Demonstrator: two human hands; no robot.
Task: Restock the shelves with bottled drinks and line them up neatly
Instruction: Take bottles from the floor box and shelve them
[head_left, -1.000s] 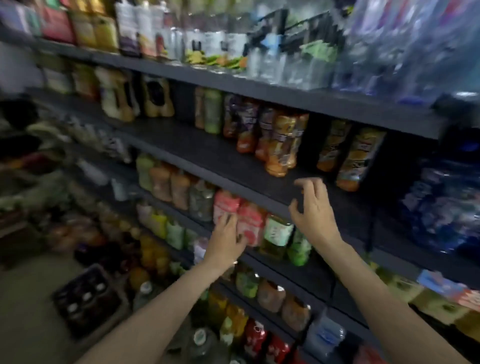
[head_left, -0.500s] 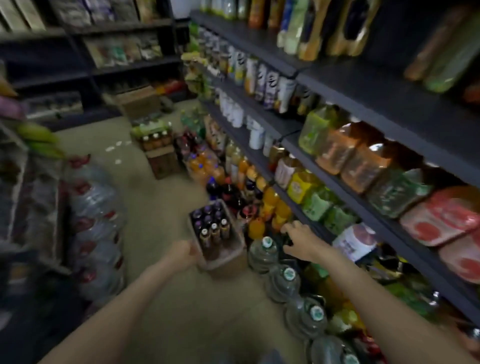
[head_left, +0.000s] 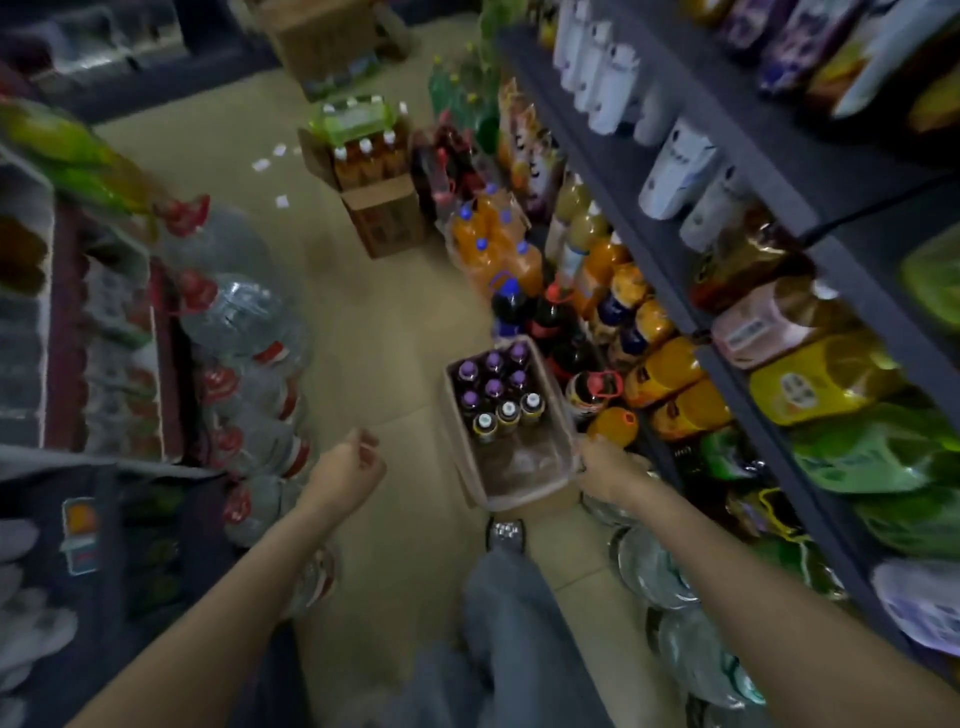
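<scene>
Stock for the shelves sits in an open carton (head_left: 511, 431) on the floor (head_left: 363, 322), directly ahead of the person and just beside the lower shelving (head_left: 737, 332) on the right. Bottles with purple caps (head_left: 493, 374) and a row with white caps (head_left: 508, 411) stand upright in the carton's far half; the near half appears empty.

Right hand (head_left: 605, 470): at the carton's near right edge, apparently touching the rim. Its fingers are turned away from the camera, so whether they grip the rim or only rest on it cannot be told.

Left hand (head_left: 345, 470): in the air to the left of the carton, apart from it, fingers (head_left: 366, 449) loosely curled and holding nothing.

Governing relation: the remaining bottles lie forward of both hands, towards the carton's far end, with their long axes vertical and caps uppermost. The right hand is the nearer, being already at the carton. In my judgement the next pick calls for a reach forward and down over the empty near half, taking a white-capped bottle by the neck, since that row stands closest. Neighbouring bottles stand tightly packed, so a sideways pull could topple them.
</scene>
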